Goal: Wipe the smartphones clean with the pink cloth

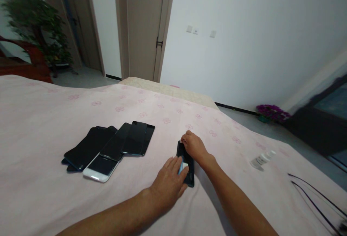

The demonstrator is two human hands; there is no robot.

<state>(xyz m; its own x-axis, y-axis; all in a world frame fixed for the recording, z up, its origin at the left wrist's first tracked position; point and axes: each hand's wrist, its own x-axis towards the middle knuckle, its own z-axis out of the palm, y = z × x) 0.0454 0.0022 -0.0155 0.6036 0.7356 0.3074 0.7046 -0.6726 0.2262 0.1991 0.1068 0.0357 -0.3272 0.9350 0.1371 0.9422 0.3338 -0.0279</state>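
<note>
A dark phone point(190, 176) lies on the pink bedspread between my hands, its left side partly hidden. My left hand point(168, 180) rests on its left edge and lower part with fingers stretched out and thumb apart. A small white and blue piece point(184, 167) shows between that thumb and forefinger, against the phone's face; I cannot make out what it is. At the phone's upper end, my right hand point(193, 145) is closed, fingertips pinched together by the top corner. Whatever the pinch contains is too small to tell.
Several dark phones point(88, 147) overlap at the left, with a white-framed phone point(101, 167) among them. A small white bottle point(262, 159) is on the right. Thin black cables point(316, 201) lie near the right edge of the flowered bedspread point(151, 199).
</note>
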